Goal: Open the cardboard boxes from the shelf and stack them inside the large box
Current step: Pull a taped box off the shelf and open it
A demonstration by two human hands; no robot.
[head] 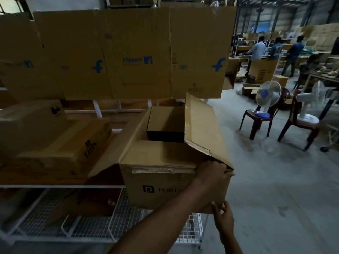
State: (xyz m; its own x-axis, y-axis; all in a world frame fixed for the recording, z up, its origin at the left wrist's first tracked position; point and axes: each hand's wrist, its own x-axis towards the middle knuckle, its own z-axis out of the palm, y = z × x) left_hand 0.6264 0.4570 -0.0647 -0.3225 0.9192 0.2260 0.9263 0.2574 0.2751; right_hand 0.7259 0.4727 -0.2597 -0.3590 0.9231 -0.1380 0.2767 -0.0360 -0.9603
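warehouse shelf (62, 186), mid-frame: likely opening step. left hand (212, 173) grips cardboard box (157, 189) corner, right hand (222, 217) clasps its base; next, spread flap (201, 125).

A large box (157, 187) of brown cardboard, printed with a black logo, is set at the right end of the shelf (60, 186), its flaps opened and the right one raised. A smaller box (165, 123) is seen inside it; closed boxes (60, 149) are piled further left on the shelf.
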